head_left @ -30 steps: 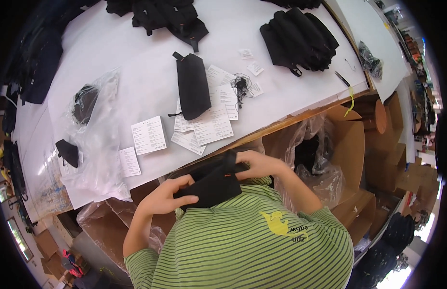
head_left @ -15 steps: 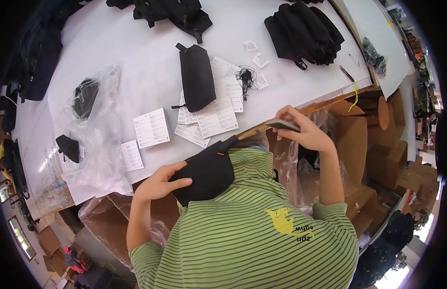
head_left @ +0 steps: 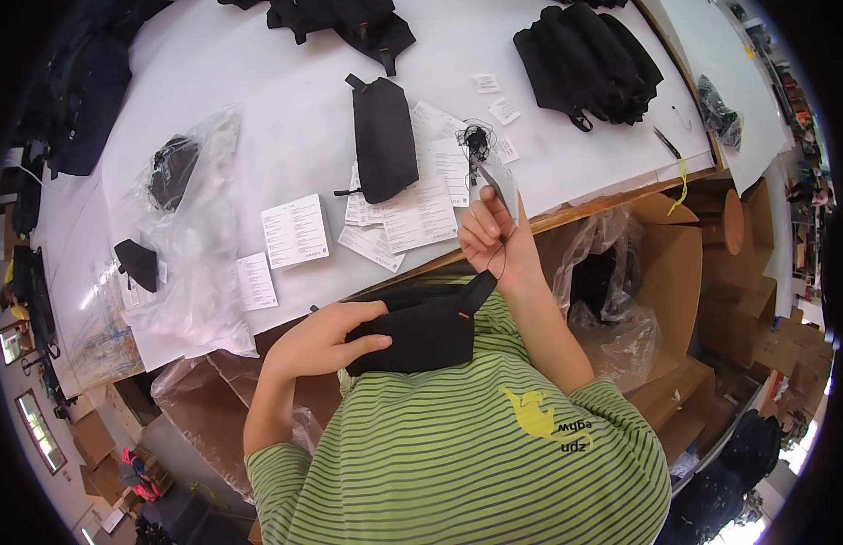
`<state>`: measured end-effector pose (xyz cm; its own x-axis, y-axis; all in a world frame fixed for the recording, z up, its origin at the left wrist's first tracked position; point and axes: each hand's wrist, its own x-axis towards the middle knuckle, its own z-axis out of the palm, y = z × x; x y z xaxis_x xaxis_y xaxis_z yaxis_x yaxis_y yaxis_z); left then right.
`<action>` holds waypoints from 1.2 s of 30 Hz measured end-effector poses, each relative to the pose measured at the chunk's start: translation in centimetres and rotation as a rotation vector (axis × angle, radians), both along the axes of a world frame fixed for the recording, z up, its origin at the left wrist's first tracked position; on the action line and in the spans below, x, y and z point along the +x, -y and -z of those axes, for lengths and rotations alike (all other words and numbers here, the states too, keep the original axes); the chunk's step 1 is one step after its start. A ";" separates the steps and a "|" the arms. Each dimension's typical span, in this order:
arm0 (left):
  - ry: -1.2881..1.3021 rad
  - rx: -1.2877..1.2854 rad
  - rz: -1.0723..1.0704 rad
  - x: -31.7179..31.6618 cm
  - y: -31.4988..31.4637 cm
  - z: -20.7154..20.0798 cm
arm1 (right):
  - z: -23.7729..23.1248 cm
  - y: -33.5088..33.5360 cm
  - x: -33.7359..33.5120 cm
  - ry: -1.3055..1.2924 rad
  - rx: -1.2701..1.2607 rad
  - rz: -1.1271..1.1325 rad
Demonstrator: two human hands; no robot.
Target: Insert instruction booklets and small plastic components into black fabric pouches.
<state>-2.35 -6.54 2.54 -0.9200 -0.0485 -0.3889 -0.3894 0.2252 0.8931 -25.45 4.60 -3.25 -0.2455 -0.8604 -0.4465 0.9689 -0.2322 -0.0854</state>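
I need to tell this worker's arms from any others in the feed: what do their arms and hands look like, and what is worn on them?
Both hands, the left hand and the right hand, are bare, with no gloves, and I see no rings, watch or bracelet. The forearms are bare too. Short sleeves of a green T-shirt with thin dark horizontal stripes end above the elbows; a yellow print sits on the chest.

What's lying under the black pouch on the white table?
White printed paper cards fan out beneath the black pouch. Anything directly under its middle is covered.
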 end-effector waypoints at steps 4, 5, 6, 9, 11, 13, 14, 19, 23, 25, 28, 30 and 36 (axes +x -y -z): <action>-0.020 -0.019 0.000 0.0 -0.2 -0.3 | 0.4 0.5 0.1 -0.332 0.084 -0.041; -0.020 -0.020 -0.001 0.0 -0.2 -0.4 | 0.3 0.8 0.1 -0.331 0.083 -0.042; -0.002 -0.035 -0.002 0.0 -0.3 -0.6 | 0.3 1.2 0.0 -0.544 0.265 0.087; -0.034 -0.077 -0.041 0.1 -0.5 -0.8 | 0.0 0.9 -1.5 -0.912 0.489 0.175; -0.076 -0.107 -0.083 0.0 -0.9 -1.0 | -1.8 0.4 -1.8 -1.177 0.482 0.032; -0.115 -0.235 -0.101 -0.7 -1.5 -1.6 | -4.5 -0.6 -1.3 -1.518 0.409 -0.264; -0.114 -0.236 -0.104 -1.3 -1.8 -2.0 | -5.6 -0.9 -1.3 -1.846 0.317 -0.564; -0.419 -0.605 -0.033 -4.0 -2.4 -1.2 | -6.6 -1.9 -0.9 -2.270 0.015 -0.965; -0.471 -0.592 0.152 -4.7 -2.0 -0.6 | -7.0 -3.2 -1.4 -2.106 -0.007 -1.224; -0.392 -0.538 0.172 -5.7 -1.3 -1.0 | -7.4 -3.9 -2.2 -1.931 0.002 -1.195; -0.095 -0.402 0.416 -8.8 1.0 -2.2 | -6.0 -5.6 -2.2 -2.007 -0.019 -1.089; 0.189 -0.104 0.681 -12.7 3.5 -2.4 | -5.7 -5.9 -2.4 -2.009 0.016 -1.042; -0.517 -0.660 -0.148 -28.0 10.1 8.6 | -5.7 -6.8 -2.7 -2.121 0.014 -0.814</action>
